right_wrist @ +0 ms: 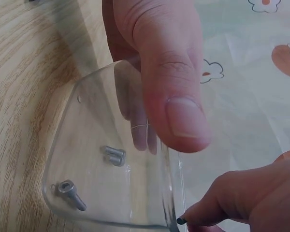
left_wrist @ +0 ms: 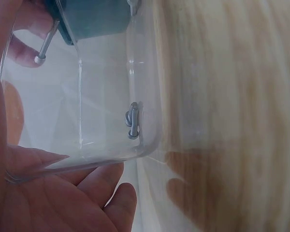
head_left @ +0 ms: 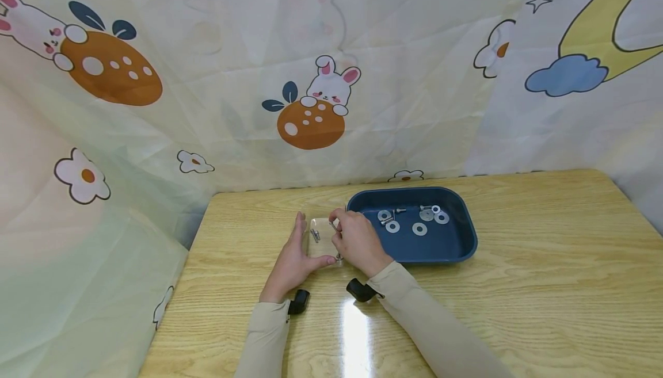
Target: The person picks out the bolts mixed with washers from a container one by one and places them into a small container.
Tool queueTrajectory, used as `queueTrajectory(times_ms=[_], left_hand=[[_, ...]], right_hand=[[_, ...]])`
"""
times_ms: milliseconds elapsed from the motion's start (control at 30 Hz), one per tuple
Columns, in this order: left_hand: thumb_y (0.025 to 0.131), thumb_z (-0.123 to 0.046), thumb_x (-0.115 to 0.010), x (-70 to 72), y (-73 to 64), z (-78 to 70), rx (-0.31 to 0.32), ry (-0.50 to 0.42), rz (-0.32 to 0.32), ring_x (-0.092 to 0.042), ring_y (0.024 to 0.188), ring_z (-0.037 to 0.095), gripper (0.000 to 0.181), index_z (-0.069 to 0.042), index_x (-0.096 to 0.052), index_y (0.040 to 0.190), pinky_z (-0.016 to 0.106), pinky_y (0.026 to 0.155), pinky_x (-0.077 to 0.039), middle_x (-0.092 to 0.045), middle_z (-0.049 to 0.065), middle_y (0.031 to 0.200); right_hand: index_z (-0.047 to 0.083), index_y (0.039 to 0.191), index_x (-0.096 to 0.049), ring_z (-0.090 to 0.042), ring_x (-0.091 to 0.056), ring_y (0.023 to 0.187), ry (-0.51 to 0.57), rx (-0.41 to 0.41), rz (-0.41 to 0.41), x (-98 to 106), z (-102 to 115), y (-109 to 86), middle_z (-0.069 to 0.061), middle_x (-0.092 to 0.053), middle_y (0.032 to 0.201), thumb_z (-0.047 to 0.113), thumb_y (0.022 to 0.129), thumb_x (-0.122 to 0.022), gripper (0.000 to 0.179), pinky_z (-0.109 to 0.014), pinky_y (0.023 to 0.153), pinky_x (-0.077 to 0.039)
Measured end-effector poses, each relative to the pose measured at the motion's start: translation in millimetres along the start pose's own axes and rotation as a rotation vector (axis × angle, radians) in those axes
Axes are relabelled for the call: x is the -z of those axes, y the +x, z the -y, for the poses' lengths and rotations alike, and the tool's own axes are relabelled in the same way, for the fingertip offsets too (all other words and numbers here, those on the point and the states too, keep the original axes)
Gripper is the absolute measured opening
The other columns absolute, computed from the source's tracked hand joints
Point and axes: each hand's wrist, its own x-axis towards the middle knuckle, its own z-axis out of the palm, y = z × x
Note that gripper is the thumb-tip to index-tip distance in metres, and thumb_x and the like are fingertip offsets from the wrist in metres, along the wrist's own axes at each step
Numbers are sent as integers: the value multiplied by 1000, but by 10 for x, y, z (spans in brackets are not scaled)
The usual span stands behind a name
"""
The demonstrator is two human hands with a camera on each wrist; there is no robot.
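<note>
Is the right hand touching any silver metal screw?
Touching: the left wrist view shows the right hand pinching one silver metal screw.

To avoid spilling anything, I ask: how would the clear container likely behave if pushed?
The clear container probably keeps its shape, as its walls show no sag. Sitting on the glossy table, it might slide fairly easily. The round-shanked screws lying inside may roll.

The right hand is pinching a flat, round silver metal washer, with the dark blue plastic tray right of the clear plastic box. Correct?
The held part is wrong: the right hand is pinching a slim silver metal screw, as the left wrist view shows. The dark blue plastic tray is indeed right of the clear plastic box.
</note>
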Motion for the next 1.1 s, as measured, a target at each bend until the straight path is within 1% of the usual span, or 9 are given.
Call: queueTrajectory(times_ms=[200, 433, 600, 833, 1100], left_hand=[[57, -62, -78, -5, 2, -1, 2, 4, -2, -19, 137, 21, 130, -25, 5, 150, 48, 106, -27, -14, -1, 153], [57, -63, -77, -4, 5, -8, 2, 7, 3, -19, 137, 22, 129, -27, 6, 149, 47, 106, -27, -14, 1, 153], [58, -60, -78, -1, 6, -13, -2, 12, -1, -19, 137, 22, 129, -23, 4, 150, 47, 106, -26, -14, 1, 153], [59, -57, -80, 5, 7, -8, 7, 12, -6, -19, 137, 21, 129, -23, 4, 150, 47, 107, -26, -14, 0, 153], [59, -54, -81, -2, 4, -12, 8, 1, -3, -19, 137, 19, 129, -23, 5, 150, 47, 107, -25, -15, 0, 153]], right_hand=[[11, 97, -65, -12, -47, 63, 2, -7, 8, 3, -4, -2, 5, -52, 69, 4, 76, -66, 21, -26, 57, -41], [10, 96, -66, -11, -48, 63, -9, -4, 13, 20, -18, -7, 3, -54, 73, 5, 79, -64, 18, -24, 55, -41], [11, 98, -66, -10, -48, 64, 7, -21, 18, 53, -26, -19, 3, -55, 77, 8, 80, -64, 18, -24, 56, -41], [9, 101, -67, -11, -48, 66, 20, -11, -3, 133, -38, -42, 1, -55, 78, 9, 81, -64, 20, -25, 57, -41], [10, 99, -66, -11, -47, 67, 9, -18, -30, 195, -72, -67, 3, -54, 78, 8, 82, -64, 18, -26, 59, -41]])
